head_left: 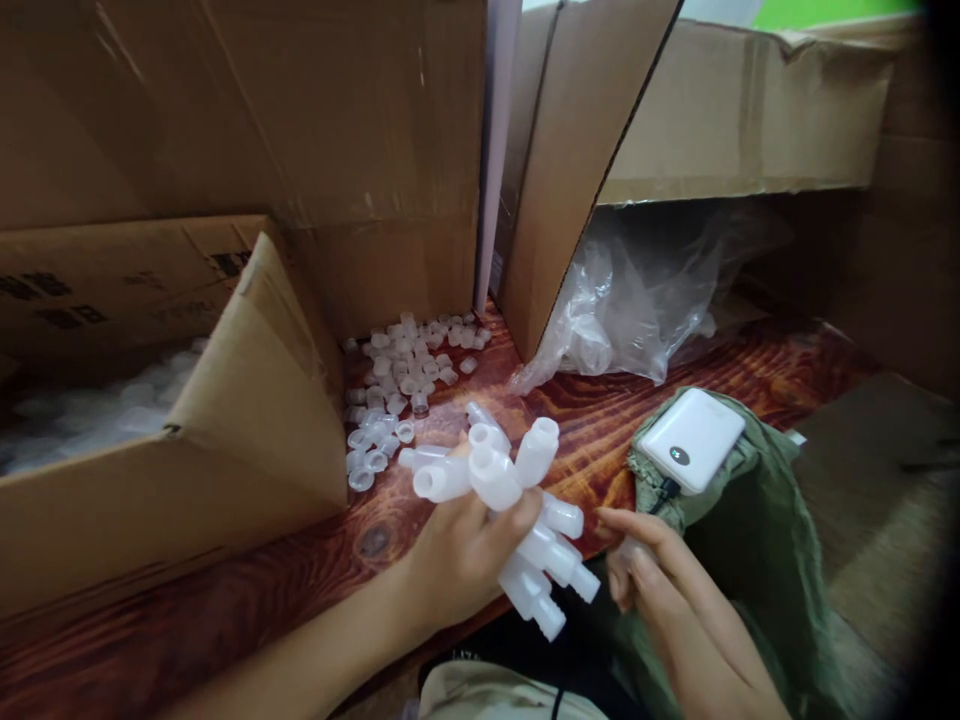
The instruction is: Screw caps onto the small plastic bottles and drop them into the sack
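Note:
My left hand is closed around a bunch of white translucent plastic tubes with narrow necks. They stick out in several directions, some with open round mouths facing up. To its right, my right hand is closed, with a small translucent plastic cap pinched between thumb and fingers. Part of that cap is hidden by the fingers. Beyond my left hand, many small translucent caps lie loose in a pile on the wooden table.
An open cardboard box with translucent plastic pieces stands at the left. Taller cardboard rises behind the pile. A clear plastic bag lies under a carton. A white power bank with a cable rests on green cloth.

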Demonstrator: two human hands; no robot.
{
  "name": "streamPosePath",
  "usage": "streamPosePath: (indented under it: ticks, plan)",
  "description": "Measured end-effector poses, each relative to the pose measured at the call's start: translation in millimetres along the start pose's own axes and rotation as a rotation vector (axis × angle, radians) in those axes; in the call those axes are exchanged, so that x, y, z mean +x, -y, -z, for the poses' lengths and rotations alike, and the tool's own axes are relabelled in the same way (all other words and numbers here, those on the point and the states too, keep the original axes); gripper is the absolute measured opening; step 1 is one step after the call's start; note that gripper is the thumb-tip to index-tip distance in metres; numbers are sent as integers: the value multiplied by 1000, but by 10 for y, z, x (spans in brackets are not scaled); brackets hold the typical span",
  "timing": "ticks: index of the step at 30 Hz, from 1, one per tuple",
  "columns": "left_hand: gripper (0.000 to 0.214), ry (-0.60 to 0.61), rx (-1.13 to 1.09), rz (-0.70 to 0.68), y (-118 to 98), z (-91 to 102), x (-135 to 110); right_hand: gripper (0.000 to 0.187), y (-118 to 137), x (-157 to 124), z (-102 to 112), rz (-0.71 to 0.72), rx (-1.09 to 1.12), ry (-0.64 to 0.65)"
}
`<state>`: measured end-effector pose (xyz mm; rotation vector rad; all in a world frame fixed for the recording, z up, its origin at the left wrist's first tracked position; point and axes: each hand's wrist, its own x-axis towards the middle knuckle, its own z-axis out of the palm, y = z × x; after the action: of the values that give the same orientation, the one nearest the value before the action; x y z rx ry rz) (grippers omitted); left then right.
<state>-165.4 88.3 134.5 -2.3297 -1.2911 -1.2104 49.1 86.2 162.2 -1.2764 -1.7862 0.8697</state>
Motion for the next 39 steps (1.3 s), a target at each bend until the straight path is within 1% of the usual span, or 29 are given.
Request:
streamPosePath:
  ticks: [3, 4, 6, 8, 10, 12, 15, 17, 21, 23, 24, 25, 26, 27, 29, 30, 31, 32, 33, 34, 35, 36, 37, 39]
  plan:
    - [28, -16, 29, -3, 2, -1, 5, 22, -2, -94, 33, 30, 38, -20]
    - [29, -22, 35, -7, 1, -1, 10, 23, 3, -121, 31, 50, 35, -50]
    - [32, -29, 38, -10, 0, -4, 19, 22, 8, -160, 7, 130, -42, -102]
    - [33, -32, 37, -8, -3, -9, 22, 20, 9, -177, -30, 248, -162, -92]
    - [31, -33, 50, 2, -7, -12, 23, 18, 9, -179, -65, 350, -235, -53]
    - [29, -36, 66, 15, -11, -9, 24, 18, 10, -183, -87, 393, -274, -48]
    - [29, -26, 65, 35, -16, -1, 24, 28, 8, -215, -88, 438, -371, -58]
    - [28, -17, 51, 35, -18, 2, 20, 31, 2, -243, -76, 461, -430, -47]
    - [28, -12, 59, 32, -23, 3, 5, 25, -1, -247, -48, 460, -468, -34]
    - [28, -13, 68, 20, -26, 1, 2, 15, 5, -217, -33, 423, -456, 5]
    - [28, -14, 72, 10, -27, -1, 3, 19, 9, -198, -23, 388, -456, 33]
    - [27, -19, 77, 3, -27, -2, 5, 31, 13, -179, -13, 350, -459, 61]
    - [27, -21, 81, -2, -28, -3, 7, 38, 19, -162, -2, 316, -461, 82]
    - [27, -20, 83, -4, -28, -3, 11, 39, 24, -149, 8, 290, -457, 87]
    - [26, -20, 80, 3, -29, -1, 17, 24, 37, -136, 22, 285, -421, 39]
    - [26, -18, 76, 5, -29, 0, 18, 23, 44, -138, 26, 302, -393, 18]
    - [25, -17, 72, 4, -30, 1, 17, 27, 49, -145, 27, 320, -372, 12]
    - [24, -16, 71, 5, -30, 1, 14, 25, 51, -156, 27, 335, -366, 21]
    - [24, -21, 69, 4, -31, 1, 10, 16, 51, -170, 26, 346, -377, 34]
    - [25, -22, 64, -1, -32, 0, 3, 18, 49, -184, 25, 344, -405, 44]
    - [25, -21, 60, -5, -32, -1, -4, 28, 46, -197, 24, 325, -443, 45]
    - [25, -18, 56, -6, -32, -2, -11, 33, 42, -207, 24, 308, -470, 24]
    - [25, -10, 52, -7, -32, -2, -17, 31, 40, -214, 24, 298, -472, -6]
    - [25, 14, 52, 0, -31, -2, -26, 19, 39, -218, 26, 303, -410, -29]
